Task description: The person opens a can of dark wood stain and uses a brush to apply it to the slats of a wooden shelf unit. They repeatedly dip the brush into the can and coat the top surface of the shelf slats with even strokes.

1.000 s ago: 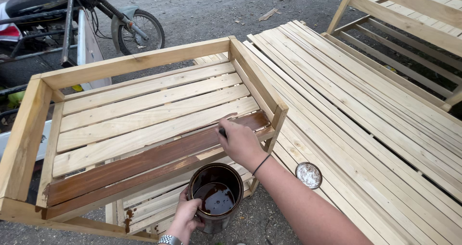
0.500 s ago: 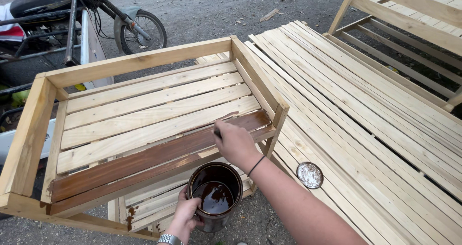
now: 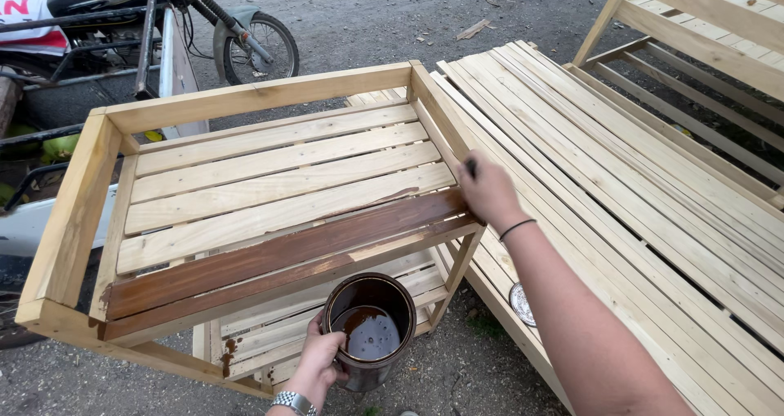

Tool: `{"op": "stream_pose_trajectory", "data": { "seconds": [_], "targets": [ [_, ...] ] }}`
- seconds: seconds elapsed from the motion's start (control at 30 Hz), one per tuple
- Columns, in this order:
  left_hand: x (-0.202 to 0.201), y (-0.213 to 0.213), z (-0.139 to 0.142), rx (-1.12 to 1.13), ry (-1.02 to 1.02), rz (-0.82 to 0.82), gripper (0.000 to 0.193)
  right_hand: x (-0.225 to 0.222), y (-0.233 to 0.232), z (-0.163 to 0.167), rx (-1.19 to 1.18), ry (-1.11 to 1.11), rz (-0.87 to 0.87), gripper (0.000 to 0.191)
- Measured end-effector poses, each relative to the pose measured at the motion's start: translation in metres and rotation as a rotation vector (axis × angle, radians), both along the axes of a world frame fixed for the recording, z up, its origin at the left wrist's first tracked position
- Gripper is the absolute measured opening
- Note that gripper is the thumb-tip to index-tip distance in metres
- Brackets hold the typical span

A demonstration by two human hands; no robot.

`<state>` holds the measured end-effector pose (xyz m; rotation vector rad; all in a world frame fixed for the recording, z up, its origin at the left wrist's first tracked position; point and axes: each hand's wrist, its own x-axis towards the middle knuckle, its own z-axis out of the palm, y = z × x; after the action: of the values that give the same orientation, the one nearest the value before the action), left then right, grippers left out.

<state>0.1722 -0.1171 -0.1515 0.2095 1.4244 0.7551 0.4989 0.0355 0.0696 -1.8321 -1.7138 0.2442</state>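
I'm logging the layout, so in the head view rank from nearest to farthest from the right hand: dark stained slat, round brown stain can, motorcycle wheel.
1. Dark stained slat, just left of the right hand.
2. Round brown stain can, below, held by the left hand.
3. Motorcycle wheel, far upper left.

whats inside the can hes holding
The can, gripped by the left hand, holds dark brown liquid low down, with a pale glare on its surface. Stain coats the inner walls. The can's bottom is covered by the liquid.

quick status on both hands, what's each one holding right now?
Left hand: closed around the can of brown stain.
Right hand: closed at the stained slat, gripping something dark; what it is cannot be told.
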Motion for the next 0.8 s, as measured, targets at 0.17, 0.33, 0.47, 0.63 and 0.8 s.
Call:
{"op": "stream_pose_trajectory", "data": {
  "seconds": [0.17,0.33,0.47,0.63,0.8],
  "targets": [
    [0.000,0.002,0.007,-0.026,0.007,0.008,0.098,-0.085,-0.049,-0.012,-0.142,-0.262,0.231,0.011],
    [-0.001,0.004,0.007,-0.035,0.027,0.012,0.099,-0.136,-0.083,-0.004,-0.037,-0.117,0.362,0.015],
    [-0.001,0.006,0.004,0.005,0.038,-0.002,0.098,-0.118,-0.069,0.010,0.031,-0.019,0.324,0.013],
    [0.001,0.007,0.001,0.001,0.041,-0.015,0.097,-0.066,-0.046,0.006,0.105,-0.114,0.254,0.013],
    [0.002,0.002,-0.003,-0.005,0.021,-0.010,0.095,-0.063,-0.073,-0.019,0.049,-0.212,0.248,0.018]
  ]
}}
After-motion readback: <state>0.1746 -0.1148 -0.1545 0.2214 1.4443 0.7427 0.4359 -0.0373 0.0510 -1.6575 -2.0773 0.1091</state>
